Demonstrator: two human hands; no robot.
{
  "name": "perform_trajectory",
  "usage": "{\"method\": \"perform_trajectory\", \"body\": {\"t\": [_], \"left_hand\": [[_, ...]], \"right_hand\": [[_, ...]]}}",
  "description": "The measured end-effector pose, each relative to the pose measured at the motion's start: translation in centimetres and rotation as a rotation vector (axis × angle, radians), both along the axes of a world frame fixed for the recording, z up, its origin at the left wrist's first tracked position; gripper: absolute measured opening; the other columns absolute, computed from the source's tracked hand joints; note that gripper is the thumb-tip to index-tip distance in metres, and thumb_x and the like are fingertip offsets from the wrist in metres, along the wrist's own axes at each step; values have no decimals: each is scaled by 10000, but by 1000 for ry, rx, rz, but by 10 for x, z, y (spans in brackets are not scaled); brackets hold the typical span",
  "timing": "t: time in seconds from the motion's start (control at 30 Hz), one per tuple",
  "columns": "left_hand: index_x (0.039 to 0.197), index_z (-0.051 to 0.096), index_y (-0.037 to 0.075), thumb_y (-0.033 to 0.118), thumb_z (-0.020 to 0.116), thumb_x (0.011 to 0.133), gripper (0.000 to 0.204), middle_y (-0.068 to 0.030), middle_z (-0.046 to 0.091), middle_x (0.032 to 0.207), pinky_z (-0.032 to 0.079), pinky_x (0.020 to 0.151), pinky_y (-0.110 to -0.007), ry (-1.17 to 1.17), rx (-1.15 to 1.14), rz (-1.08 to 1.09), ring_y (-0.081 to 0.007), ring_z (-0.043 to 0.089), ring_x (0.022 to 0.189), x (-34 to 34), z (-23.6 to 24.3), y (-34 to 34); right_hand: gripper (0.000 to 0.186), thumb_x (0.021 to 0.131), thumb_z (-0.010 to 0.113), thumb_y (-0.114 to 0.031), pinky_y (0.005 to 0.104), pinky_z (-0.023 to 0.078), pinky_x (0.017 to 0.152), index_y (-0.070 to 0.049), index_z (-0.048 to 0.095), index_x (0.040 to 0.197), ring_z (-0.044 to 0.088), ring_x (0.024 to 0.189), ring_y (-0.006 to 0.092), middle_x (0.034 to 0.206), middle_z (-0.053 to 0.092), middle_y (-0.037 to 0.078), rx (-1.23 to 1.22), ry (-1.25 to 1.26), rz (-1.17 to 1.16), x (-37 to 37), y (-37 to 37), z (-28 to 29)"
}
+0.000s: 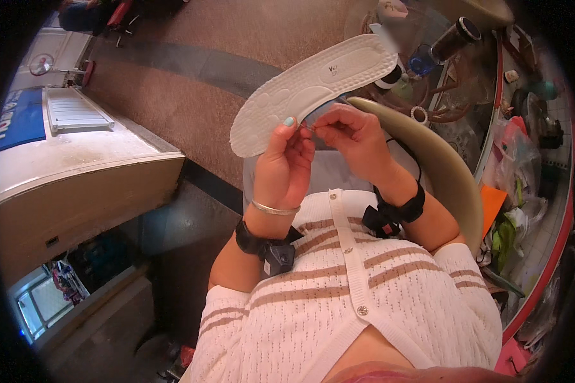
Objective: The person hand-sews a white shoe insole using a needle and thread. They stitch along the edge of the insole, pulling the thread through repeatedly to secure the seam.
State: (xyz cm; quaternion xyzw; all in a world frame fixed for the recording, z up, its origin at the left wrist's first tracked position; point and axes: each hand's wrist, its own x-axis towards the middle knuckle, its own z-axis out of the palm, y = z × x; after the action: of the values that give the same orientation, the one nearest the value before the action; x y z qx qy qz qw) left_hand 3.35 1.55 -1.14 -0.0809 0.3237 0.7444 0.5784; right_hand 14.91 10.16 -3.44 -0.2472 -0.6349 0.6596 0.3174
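A white shoe sole (pixel 313 89) is held up in front of my chest, its textured face toward me, tilted with one end up to the right. A strip of blue-grey material (pixel 322 113) shows along its near edge. My left hand (pixel 286 159) grips that edge, the thumb pressed on the sole's face and the fingers curled behind. Close beside it, my right hand (pixel 358 137) is closed in a pinch at the blue-grey material. Whatever sits between those fingertips is too small to make out.
A beige curved chair back or rim (pixel 453 172) stands to the right. Beyond it are a dark tumbler (pixel 455 39) and shelves with plastic bags (pixel 524 153). An orange sheet (pixel 493 207) lies nearby. At left is a white-topped counter (pixel 102 150).
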Motion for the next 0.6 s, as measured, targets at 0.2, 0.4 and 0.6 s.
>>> {"method": "perform_trajectory", "body": {"t": [0.2,0.4,0.6], "left_hand": [[857,560,28,86,575,805,79,-55,586,792,457,626,-220,151,-90,-49,-129,554,705,1,-1,-1],[863,568,30,89,588,798,90,-45,589,801,454,637,-227,243,-82,-55,-122,553,714,3,-1,0],[880,573,34,111,597,805,110,-35,592,807,453,651,-223,258,-70,-28,-111,555,727,7,6,2]], "right_hand": [[95,759,589,17,223,458,628,21,609,852,553,706,91,816,603,61,31,37,-88,-2,-6,7],[137,769,589,11,228,469,653,17,612,904,566,732,96,818,615,64,61,74,-84,-3,-2,4],[131,772,587,12,224,468,654,16,614,900,567,729,96,813,620,63,21,86,-53,-4,-2,4]]}}
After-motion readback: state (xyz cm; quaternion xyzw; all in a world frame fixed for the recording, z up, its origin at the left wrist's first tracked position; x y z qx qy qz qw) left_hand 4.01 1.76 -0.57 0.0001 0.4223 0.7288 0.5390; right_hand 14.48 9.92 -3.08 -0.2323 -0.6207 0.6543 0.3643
